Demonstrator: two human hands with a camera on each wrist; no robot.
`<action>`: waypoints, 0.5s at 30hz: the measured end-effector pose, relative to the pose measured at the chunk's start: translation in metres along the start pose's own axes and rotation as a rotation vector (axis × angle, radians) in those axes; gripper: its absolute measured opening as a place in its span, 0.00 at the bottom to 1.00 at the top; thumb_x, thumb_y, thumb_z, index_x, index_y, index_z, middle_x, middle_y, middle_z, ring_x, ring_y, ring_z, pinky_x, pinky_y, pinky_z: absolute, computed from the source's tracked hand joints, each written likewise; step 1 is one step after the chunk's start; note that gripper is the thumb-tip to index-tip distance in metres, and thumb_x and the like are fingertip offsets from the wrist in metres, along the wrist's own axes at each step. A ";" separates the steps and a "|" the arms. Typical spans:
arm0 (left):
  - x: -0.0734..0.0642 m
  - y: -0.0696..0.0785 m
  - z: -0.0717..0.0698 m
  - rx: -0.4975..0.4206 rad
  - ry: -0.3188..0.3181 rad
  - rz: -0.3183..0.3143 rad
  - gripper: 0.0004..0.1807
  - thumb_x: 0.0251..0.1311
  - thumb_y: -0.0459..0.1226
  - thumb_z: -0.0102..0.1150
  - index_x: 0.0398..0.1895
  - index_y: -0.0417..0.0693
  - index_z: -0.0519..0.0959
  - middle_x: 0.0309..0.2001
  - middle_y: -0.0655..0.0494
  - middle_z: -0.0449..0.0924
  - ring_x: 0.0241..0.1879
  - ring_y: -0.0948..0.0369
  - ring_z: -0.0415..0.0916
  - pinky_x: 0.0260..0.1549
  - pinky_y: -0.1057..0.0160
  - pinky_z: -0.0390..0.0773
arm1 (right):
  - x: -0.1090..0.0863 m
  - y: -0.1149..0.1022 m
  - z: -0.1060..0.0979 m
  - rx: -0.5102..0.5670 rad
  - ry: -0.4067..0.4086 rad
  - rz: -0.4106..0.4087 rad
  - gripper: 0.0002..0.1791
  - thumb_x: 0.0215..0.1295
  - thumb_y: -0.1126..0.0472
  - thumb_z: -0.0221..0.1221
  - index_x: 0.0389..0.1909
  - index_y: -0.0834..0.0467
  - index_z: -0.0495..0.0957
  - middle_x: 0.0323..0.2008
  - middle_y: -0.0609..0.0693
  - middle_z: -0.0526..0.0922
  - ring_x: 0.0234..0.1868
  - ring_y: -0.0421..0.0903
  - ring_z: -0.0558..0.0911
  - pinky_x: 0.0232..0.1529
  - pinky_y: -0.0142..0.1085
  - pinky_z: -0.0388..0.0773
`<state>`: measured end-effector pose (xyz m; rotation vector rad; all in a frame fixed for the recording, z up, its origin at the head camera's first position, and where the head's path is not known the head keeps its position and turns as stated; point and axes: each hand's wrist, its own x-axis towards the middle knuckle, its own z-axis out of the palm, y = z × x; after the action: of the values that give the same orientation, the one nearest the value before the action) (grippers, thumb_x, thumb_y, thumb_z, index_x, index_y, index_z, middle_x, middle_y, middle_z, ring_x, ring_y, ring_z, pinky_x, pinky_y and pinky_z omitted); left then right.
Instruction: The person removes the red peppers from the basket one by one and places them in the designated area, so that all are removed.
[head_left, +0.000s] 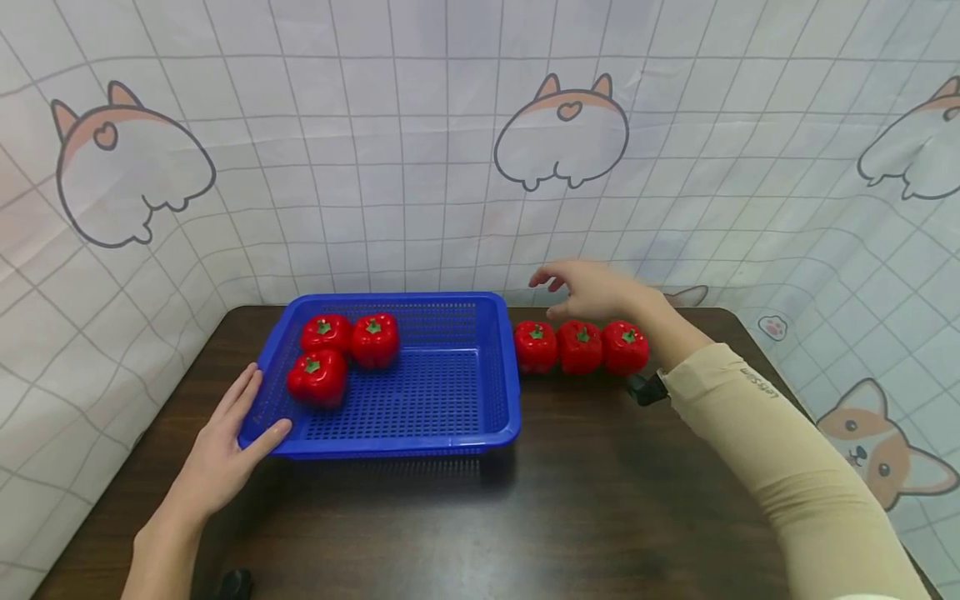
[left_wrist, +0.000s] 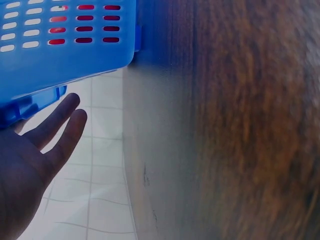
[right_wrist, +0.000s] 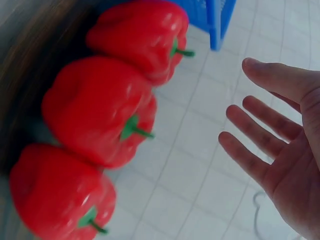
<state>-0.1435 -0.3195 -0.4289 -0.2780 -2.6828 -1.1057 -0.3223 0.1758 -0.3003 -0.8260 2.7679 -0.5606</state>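
Note:
A blue plastic basket [head_left: 495, 440] with slotted walls stands on the dark wooden table. Inside, towards its left, sit three red bell peppers: a back one [head_left: 327, 333], one to its right [head_left: 376, 340] and a nearer one [head_left: 318, 377]. My left hand [head_left: 217, 454] is at the basket's front left corner, thumb across the rim and straight fingers along the outer side. To the basket's right, three more red bell peppers [head_left: 581, 347] form a row. Above and behind that row hovers my right hand [right_wrist: 287, 145], fingers spread and loosely bent, holding nothing and apart from the peppers.
White cloth with a grid and cartoon dogs [head_left: 561, 137] hangs behind and beside the table [head_left: 600, 500]. The row's left pepper [head_left: 536, 347] is close against the basket's right side. A small black object [head_left: 236, 583] shows at the lower left, by my left wrist.

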 end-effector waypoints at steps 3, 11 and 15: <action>0.001 0.000 0.000 0.004 0.002 0.000 0.45 0.71 0.47 0.61 0.83 0.44 0.51 0.83 0.51 0.42 0.77 0.35 0.45 0.65 0.24 0.50 | 0.009 -0.012 0.003 0.017 -0.016 0.004 0.29 0.64 0.63 0.67 0.67 0.53 0.74 0.63 0.52 0.77 0.62 0.52 0.75 0.58 0.52 0.77; 0.001 0.000 -0.001 0.007 0.008 -0.007 0.45 0.70 0.46 0.61 0.82 0.43 0.51 0.83 0.50 0.42 0.77 0.35 0.46 0.65 0.25 0.51 | 0.035 -0.036 0.012 -0.004 -0.033 -0.065 0.27 0.65 0.63 0.66 0.66 0.54 0.75 0.64 0.53 0.77 0.63 0.53 0.74 0.60 0.50 0.75; 0.001 0.000 -0.001 0.004 0.004 -0.008 0.45 0.71 0.47 0.61 0.83 0.44 0.51 0.83 0.50 0.42 0.77 0.35 0.45 0.66 0.25 0.50 | 0.045 -0.050 0.017 -0.011 -0.053 -0.092 0.26 0.66 0.63 0.66 0.65 0.54 0.75 0.64 0.53 0.77 0.63 0.52 0.74 0.62 0.50 0.74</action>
<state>-0.1440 -0.3203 -0.4279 -0.2638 -2.6841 -1.1025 -0.3305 0.1072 -0.2989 -0.9602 2.6990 -0.5325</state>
